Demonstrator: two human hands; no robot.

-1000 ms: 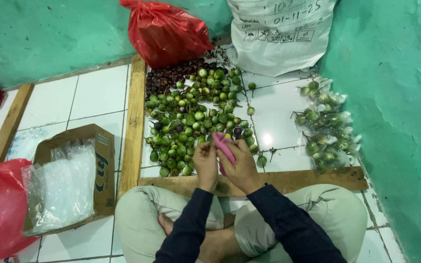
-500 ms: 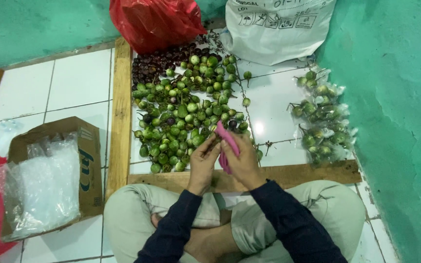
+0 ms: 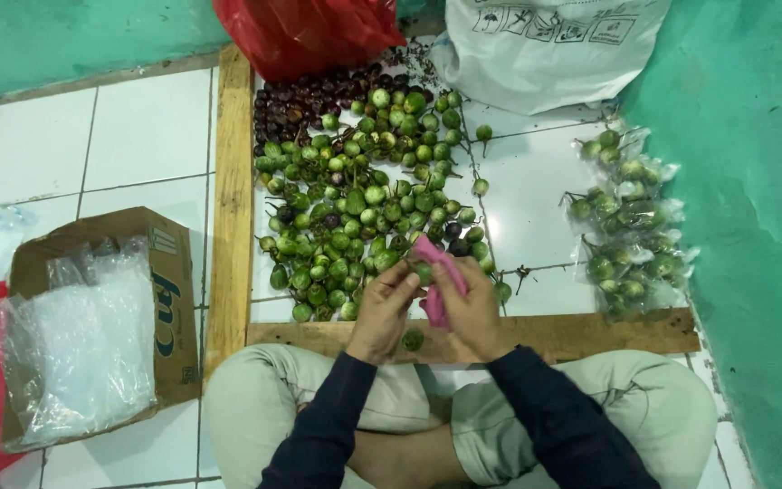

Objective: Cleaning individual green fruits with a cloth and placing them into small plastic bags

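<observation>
Both hands have drawn closer together than a second ago: the left hand (image 3: 382, 308) pinches a small green eggplant (image 3: 423, 272), while the right hand (image 3: 472, 312) grips a pink knife (image 3: 436, 281) against it, just at 6 o'clock of the eggplant pile (image 3: 364, 199) on the floor. One loose eggplant (image 3: 412, 340) lies below on the wooden plank (image 3: 590, 330).

A heap of small round green eggplants (image 3: 364, 199) lies on the white tiled floor (image 3: 138, 136), a cardboard box of clear plastic bags (image 3: 92, 317) left, bagged eggplants (image 3: 631, 226) right, a long wooden plank (image 3: 572, 330) before it.
</observation>
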